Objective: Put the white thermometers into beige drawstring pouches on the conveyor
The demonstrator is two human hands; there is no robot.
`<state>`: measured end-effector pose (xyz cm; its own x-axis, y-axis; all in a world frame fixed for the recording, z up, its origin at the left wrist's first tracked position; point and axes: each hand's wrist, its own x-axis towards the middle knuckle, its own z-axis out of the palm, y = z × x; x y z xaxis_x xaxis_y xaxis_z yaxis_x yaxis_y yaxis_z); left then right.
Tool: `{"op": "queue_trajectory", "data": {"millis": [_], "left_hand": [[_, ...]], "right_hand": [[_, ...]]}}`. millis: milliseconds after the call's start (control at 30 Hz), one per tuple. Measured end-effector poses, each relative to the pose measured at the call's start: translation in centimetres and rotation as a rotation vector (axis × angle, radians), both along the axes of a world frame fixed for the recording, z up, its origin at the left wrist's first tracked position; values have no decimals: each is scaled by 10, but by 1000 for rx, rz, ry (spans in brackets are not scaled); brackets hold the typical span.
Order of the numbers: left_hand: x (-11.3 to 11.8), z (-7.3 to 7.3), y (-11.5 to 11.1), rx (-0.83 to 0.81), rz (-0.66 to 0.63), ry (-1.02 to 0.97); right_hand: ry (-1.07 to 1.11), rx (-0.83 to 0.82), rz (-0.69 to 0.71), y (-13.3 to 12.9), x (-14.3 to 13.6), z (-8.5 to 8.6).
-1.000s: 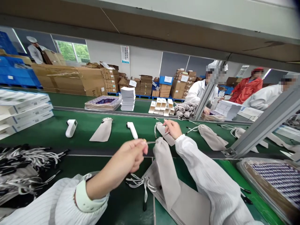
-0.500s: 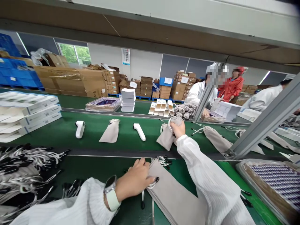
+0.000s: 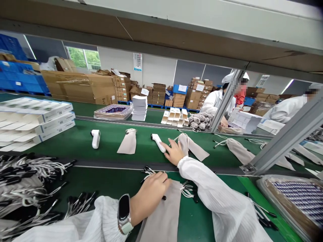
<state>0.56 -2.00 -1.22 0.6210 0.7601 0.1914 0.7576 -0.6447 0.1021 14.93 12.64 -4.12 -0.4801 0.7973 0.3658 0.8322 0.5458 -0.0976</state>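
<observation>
My left hand (image 3: 153,191) lies over the top end of a flat stack of grey drawstring pouches (image 3: 164,215), fingers curled down on it; the fingertips are partly hidden. White cords with black ends stick out on both sides. My right hand (image 3: 174,153) reaches over the green belt, fingers apart, its fingertips at the lower end of a white handheld thermometer (image 3: 158,142) with a black tip. Just right of this hand, grey pouches (image 3: 198,149) lie on the belt. Farther left are another pouch (image 3: 127,143) and a second white thermometer (image 3: 96,139).
Corded pouches (image 3: 22,188) pile up at left, below stacked white boxes (image 3: 52,117). A metal post (image 3: 282,134) slants across the right side, near a bagged tray (image 3: 295,198). Co-workers in white (image 3: 214,101) sit across the belt. A shelf (image 3: 161,30) spans overhead.
My right hand has let go of a pouch and moved left to the thermometer. The stack under my left hand has swung round to point more towards me. Belt items have shifted right.
</observation>
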Motion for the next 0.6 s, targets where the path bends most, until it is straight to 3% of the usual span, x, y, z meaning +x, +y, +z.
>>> {"op": "queue_trajectory", "data": {"millis": [100, 167, 400, 467, 600], "left_hand": [[-2, -2, 2, 18, 23, -4], [-2, -3, 3, 35, 26, -4], [1, -6, -2, 124, 57, 86], [3, -7, -3, 177, 65, 159], [5, -11, -4, 303, 45, 284]], "right_hand": [[18, -168, 60, 0, -10, -9], [44, -217, 25, 6, -9, -13], [189, -165, -197, 10, 1, -7], [310, -191, -198, 9, -1, -6], [691, -420, -151, 15, -3, -11]]}}
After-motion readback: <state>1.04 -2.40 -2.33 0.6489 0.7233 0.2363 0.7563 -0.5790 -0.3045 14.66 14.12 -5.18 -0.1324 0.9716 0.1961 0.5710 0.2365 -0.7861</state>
